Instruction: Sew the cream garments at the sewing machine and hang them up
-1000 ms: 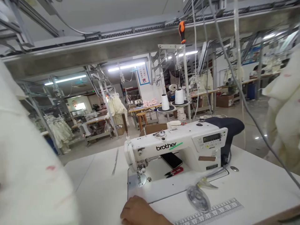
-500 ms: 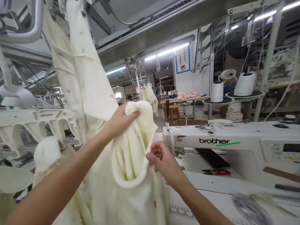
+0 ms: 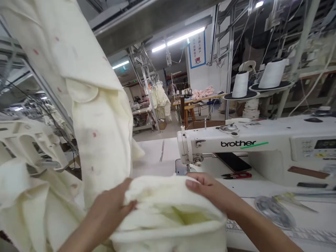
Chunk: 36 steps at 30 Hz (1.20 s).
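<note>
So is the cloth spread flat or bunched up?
Bunched up: the cream cloth sits in thick folds between the left hand and right hand.

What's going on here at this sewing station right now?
A person holds a bunched cream garment in both hands: the left hand grips its left side, the right hand its upper edge. It sits in front of a white sewing machine, near the needle. Red snips lie under the machine's arm.
</note>
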### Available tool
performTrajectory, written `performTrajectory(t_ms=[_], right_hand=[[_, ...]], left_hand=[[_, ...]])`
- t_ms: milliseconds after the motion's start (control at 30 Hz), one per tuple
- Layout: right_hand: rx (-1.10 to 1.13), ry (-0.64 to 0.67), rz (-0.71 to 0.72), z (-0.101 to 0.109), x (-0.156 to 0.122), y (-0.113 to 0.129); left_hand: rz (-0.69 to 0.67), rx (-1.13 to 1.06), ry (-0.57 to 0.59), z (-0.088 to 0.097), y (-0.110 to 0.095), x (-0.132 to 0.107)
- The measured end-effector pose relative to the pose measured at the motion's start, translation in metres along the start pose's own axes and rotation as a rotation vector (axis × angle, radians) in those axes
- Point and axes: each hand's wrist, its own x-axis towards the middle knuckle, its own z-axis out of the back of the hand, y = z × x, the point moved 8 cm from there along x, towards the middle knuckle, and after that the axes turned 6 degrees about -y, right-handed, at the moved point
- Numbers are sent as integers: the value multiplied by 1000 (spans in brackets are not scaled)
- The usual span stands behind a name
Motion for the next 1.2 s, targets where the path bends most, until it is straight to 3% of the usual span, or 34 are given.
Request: performTrajectory(t_ms=[67, 100, 200, 300, 367, 567, 667, 733, 800, 933, 1067, 1200], right_hand=[[-2, -52, -10, 7, 2, -25], [1, -71, -12, 8, 2, -33], [-29, -138, 7, 10, -1, -40], [-180, -268, 46, 22, -14, -32], [-329, -345, 67, 32, -26, -28], [-779, -458, 226, 42, -42, -11], [-831, -455, 336, 34, -34, -3], [-820, -435, 328, 31, -27, -4], [-793, -438, 269, 34, -23, -6], [-685, -392, 109, 44, -14, -11], [-221, -211, -175, 44, 4, -42], [52, -118, -337, 35, 13, -75]], left_hand=[[-78, -85, 80, -45, -8, 3], [-126, -169, 64, -56, -20, 6], [-293, -461, -23, -62, -74, 17], [-357, -652, 67, -69, -123, 25], [-342, -751, 118, -77, -138, 29], [-404, -983, 132, -95, -147, 24], [-315, -962, 72, -100, -142, 26], [-238, -948, 29, -102, -137, 27], [-241, -938, 20, -103, -137, 26], [-444, -884, 33, -98, -146, 17], [-558, -854, -59, -89, -146, 9], [-537, -947, -78, -93, -140, 8]])
